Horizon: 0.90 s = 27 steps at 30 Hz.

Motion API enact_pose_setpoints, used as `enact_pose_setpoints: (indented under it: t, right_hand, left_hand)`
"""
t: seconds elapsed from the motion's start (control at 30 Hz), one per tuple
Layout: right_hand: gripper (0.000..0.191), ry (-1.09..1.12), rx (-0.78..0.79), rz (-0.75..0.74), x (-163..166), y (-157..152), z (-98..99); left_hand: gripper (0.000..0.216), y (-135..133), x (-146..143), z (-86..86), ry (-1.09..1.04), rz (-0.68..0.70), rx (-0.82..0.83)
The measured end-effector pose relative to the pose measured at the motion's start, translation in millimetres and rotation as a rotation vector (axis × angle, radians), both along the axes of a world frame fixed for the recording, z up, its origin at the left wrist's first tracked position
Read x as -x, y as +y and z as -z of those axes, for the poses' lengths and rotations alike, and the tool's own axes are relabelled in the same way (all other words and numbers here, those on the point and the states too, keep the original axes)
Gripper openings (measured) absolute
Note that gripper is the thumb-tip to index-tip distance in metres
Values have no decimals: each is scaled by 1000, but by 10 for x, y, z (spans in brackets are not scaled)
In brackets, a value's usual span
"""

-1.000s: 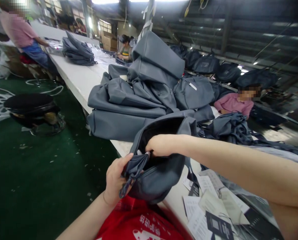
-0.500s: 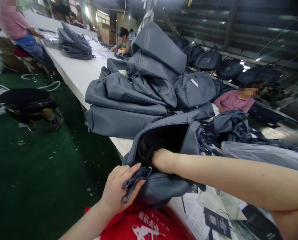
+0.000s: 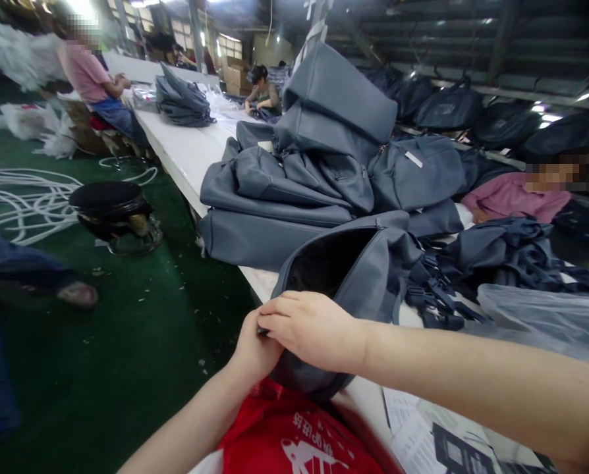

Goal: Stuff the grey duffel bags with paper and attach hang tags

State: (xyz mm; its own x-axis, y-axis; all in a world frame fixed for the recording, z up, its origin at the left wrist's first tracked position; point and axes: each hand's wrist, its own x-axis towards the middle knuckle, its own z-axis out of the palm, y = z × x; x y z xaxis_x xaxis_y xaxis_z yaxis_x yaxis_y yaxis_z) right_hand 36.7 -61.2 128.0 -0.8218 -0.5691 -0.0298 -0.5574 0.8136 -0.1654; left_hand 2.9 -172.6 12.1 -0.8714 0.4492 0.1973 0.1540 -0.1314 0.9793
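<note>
A blue-grey bag (image 3: 373, 283) stands at the table edge close to my body, its zipped mouth gaping and its dark lining showing. At its near rim, my left hand (image 3: 255, 345) is closed on a folded dark strap, of which only a small dark bit shows. My right hand (image 3: 319, 329) lies over the left one, its fingers curled down across it. Whatever its fingertips grip is hidden. Dark straps with buckles (image 3: 430, 283) trail from the bag's right side.
Stacked blue-grey bags (image 3: 275, 237) rise behind on the white table (image 3: 163, 141). Printed tags (image 3: 460, 451) and clear plastic (image 3: 536, 316) lie at right. A black stool (image 3: 107, 201) stands on the green floor. Co-workers sit around; someone's leg (image 3: 22, 263) shows at left.
My right hand has come out of the bag's mouth and now covers my left hand at the rim. The view has swung left, and a person's leg has appeared there.
</note>
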Motion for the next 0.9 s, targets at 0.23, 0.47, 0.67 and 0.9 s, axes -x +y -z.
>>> enact_pose_setpoints:
  t: [0.23,0.47,0.67,0.9]
  right_hand:
    - [15,-184,329,263,115,155,4]
    - [14,-316,338,288,140,181,122]
    - [16,-456,239,224,101,184,199]
    - [21,-536,158,243,116,177,247]
  left_hand:
    - [29,-244,-4,-235,124,175,187]
    - [33,-460,27,-212,416,-58,478]
    - [34,-416,78,-184,340,18,459]
    - [27,-643,10,-17,218,-31,521]
